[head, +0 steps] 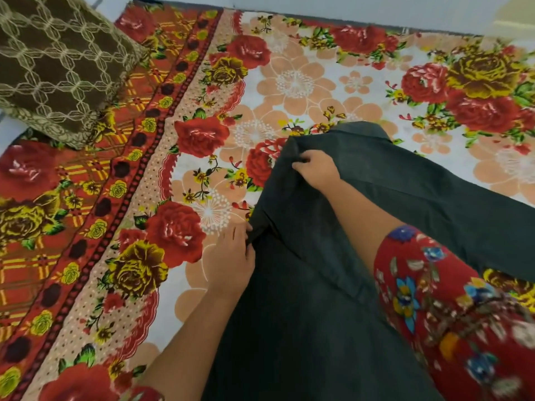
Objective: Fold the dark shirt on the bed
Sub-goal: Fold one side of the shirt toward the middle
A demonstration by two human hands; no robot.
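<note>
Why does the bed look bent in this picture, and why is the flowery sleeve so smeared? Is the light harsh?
Head view: the wide-angle lens bows the far edge of the bedsheet. Head view, lower right: the floral sleeve is smeared, probably by motion or closeness to the camera. Head view overall: the light is soft and even, with no hard shadows or glare, and the dark shirt shows little fabric detail.

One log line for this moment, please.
left hand: grips dark shirt edge | right hand: pinches shirt higher up | shirt: on floral bedsheet | fold: unfinished

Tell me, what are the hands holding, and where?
The shirt. The right hand pinches its edge farther off; the left hand grips the same edge nearer.
</note>
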